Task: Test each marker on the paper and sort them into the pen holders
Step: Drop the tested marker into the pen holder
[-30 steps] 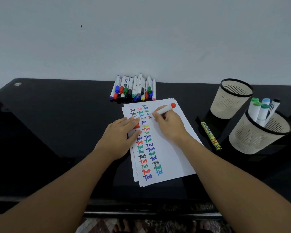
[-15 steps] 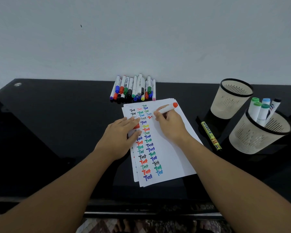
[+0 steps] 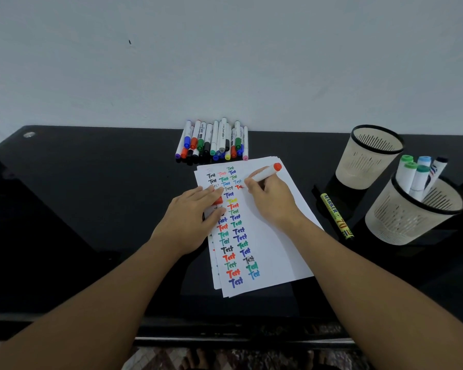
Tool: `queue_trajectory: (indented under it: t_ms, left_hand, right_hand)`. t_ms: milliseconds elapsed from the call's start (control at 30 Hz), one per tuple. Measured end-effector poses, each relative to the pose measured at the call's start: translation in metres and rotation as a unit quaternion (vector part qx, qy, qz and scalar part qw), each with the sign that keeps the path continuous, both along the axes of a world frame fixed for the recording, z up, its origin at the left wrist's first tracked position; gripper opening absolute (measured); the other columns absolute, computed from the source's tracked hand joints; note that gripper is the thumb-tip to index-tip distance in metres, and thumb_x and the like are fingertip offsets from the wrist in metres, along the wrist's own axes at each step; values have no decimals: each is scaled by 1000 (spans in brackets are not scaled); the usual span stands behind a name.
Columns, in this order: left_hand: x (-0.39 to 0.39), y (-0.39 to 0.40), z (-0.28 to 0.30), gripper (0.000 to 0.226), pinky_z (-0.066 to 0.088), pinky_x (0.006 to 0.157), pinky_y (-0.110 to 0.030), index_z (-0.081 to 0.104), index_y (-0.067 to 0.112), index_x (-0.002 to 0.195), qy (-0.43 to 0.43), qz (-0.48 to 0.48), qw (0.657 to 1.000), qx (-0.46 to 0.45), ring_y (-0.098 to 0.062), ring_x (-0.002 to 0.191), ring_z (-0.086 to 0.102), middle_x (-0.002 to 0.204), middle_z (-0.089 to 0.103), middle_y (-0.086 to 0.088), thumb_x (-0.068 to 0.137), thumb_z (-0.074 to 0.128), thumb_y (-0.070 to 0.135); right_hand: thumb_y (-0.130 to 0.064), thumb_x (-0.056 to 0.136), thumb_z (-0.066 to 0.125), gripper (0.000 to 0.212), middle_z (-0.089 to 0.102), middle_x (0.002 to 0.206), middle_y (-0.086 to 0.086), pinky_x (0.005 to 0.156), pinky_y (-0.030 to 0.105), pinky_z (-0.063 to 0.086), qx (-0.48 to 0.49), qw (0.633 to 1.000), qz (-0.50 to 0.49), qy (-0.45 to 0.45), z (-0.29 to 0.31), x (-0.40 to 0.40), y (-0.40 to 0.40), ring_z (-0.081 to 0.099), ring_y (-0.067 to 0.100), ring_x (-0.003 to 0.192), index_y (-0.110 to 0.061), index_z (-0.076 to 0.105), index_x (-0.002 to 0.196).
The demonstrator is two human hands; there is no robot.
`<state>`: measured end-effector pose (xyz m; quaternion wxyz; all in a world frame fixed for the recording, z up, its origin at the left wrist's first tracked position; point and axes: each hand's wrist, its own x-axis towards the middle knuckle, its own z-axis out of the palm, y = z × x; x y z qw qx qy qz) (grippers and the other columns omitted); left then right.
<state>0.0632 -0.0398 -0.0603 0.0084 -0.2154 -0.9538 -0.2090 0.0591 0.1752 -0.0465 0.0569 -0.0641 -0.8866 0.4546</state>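
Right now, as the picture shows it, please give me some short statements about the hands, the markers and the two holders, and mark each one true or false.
1. The right hand grips a white marker with an orange end over the white paper sheets. True.
2. The left hand is lifted clear of the sheets. False: its fingers lie on them, with something red showing under the fingers.
3. The far beige mesh pen holder with a black rim is full of markers. False: no marker shows in it.
4. The near beige mesh pen holder holds several white markers. True.
5. The yellow-green marker labelled MARKER stands in a holder. False: it lies on the black table.
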Motion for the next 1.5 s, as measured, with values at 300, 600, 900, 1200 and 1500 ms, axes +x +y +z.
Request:
queue_trajectory:
  t_ms: [300, 600, 900, 1200, 1500]
  left_hand:
    - [-1, 0, -1, 57, 19, 124, -40, 30, 40, 157, 3, -3, 1000, 1, -10, 151, 21, 162, 30, 14, 103, 38, 58]
    - [1, 1, 0, 60, 24, 121, -38, 30, 36, 157, 18, 1, 1000, 23, -12, 148, 28, 160, 37, 9, 102, 46, 54]
    - [1, -3, -6, 35, 46, 94, -33, 63, 29, 129, 90, 33, 994, 48, -10, 107, 42, 113, 52, 11, 100, 53, 47]
    - [5, -3, -3, 37, 45, 86, -28, 58, 25, 134, 80, 35, 995, 53, -8, 99, 48, 109, 54, 9, 104, 46, 44]
    - [11, -1, 1, 42, 42, 85, -20, 50, 19, 144, 63, 52, 993, 83, -4, 104, 52, 130, 53, 3, 107, 42, 36]
  right_hand:
    - [-38, 108, 49, 23, 69, 103, -2, 90, 40, 54, 14, 1000, -2, 15, 2, 0, 0, 64, 15, 95, -21, 62, 112]
    - [-42, 108, 48, 24, 70, 102, -4, 92, 44, 56, 6, 1000, -2, 11, 3, 1, -1, 65, 14, 95, -22, 61, 112]
    - [-28, 108, 52, 12, 67, 88, -10, 88, 36, 56, -120, 989, -7, 87, 5, 5, 6, 65, 6, 82, -31, 60, 116]
    - [10, 97, 41, 74, 50, 145, -7, 95, 16, 39, -39, 989, 143, -7, 26, 18, 11, 42, 6, 135, -36, 33, 155]
    - [-25, 108, 50, 45, 64, 130, -1, 90, 41, 58, -44, 990, 133, 3, 36, 30, 16, 69, 11, 76, -43, 33, 146]
